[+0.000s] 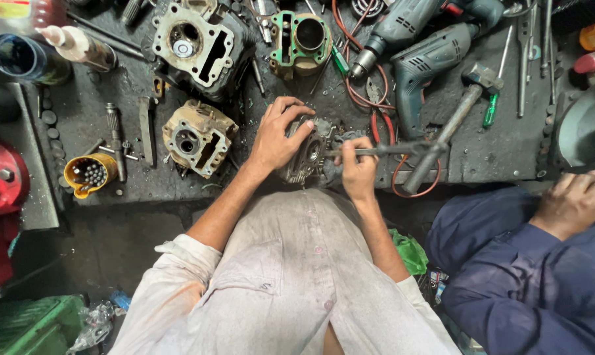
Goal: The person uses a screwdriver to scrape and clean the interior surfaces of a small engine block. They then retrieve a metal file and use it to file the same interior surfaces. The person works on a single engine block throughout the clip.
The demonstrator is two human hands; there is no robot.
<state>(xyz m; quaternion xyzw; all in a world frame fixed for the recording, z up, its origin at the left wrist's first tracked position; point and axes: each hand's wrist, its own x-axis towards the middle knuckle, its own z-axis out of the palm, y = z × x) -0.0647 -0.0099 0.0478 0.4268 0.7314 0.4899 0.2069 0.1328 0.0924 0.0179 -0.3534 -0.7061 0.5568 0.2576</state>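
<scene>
While my left hand (275, 135) wraps over the cylinder head (304, 152) at the counter's (494, 154) near edge, my right hand (358, 167) closes in a fist round a long tool (376, 150) whose tip meets that head. I count four engine castings in all: the one I hold, a tan one (199, 137) to its left, a dark one (195, 43) behind, and a green-edged cylinder (302, 41). Two drills (425, 62) lie to the right, one hammer (450, 125) beside them, one yellow cup (90, 174) of small parts to the left. The counter is black and greasy. Another person's hand (573, 200), in a blue sleeve, rests at the right.
</scene>
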